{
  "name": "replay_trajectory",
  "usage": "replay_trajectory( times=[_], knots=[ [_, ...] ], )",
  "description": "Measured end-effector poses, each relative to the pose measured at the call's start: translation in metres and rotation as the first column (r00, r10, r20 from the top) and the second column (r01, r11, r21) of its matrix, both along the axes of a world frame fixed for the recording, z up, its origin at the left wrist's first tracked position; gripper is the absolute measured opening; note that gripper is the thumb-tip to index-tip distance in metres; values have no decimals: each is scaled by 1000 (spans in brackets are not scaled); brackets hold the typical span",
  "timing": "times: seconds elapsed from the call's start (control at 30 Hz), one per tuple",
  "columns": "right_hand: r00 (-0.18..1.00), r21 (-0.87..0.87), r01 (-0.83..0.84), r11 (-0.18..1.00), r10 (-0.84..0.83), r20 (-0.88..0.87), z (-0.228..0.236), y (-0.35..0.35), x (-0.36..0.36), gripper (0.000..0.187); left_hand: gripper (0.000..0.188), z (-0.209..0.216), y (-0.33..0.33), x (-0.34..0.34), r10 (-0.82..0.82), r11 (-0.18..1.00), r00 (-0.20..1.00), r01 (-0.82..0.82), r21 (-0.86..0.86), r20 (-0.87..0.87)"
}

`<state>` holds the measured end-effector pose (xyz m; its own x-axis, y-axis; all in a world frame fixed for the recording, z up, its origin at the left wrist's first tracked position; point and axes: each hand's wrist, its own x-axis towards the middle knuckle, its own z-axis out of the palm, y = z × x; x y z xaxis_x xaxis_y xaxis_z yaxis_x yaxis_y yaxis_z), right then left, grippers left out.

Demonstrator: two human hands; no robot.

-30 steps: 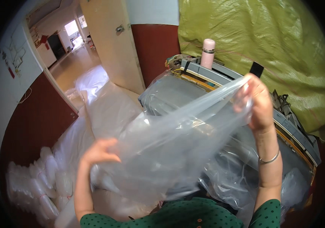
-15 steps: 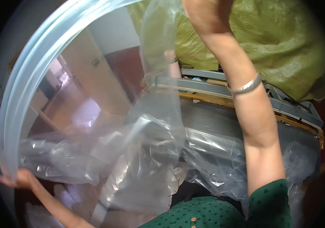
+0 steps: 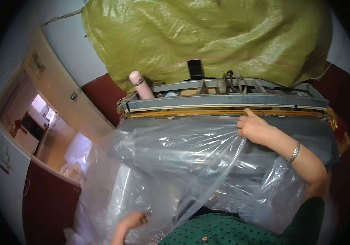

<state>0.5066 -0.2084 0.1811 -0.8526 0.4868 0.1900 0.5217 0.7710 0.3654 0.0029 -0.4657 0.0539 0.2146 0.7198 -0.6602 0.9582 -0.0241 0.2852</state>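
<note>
A large sheet of clear plastic film [image 3: 175,147] drapes over a dark grey work surface [image 3: 305,130] and down across my lap. With my right hand [image 3: 257,129], which wears a silver bracelet, I pinch the film near the far edge of that surface. Folds run tight from its fingers toward my waist. Low and left, my left hand [image 3: 132,220] is curled closed over the film. Whether any of the film is inside its fingers is hidden.
Behind the work surface runs a grey metal frame [image 3: 224,100] with an orange strip [image 3: 191,113]. A pink flask [image 3: 141,85] and a black flat object [image 3: 195,69] stand by it. A yellow-green tarp [image 3: 207,32] hangs behind. A door [image 3: 66,90] stands open at left.
Both hands have come down from a wide, raised spread of the film. The right now pinches it at the work surface; the left has moved inward. The film has settled lower.
</note>
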Motion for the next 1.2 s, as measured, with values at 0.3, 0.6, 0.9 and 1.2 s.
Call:
replay_trajectory(
  times=[0.3,0.6,0.9,1.2],
  knots=[
    [942,206,-124,971,180,-282,-8,-39,23,8,80,108,264,281,-538,307,840,118,944,70],
    [549,114,445,888,-170,-818,-1,-43,130,20,10,93,294,337,-81,938,325,-296,183,942],
    [343,-855,-259,449,-785,-516,-31,-38,74,83,13,95,290,318,-70,904,260,-392,171,963],
    [-281,-614,-533,582,-806,-521,-38,-5,67,28,15,73,325,297,-191,972,676,28,234,712]
  ],
)
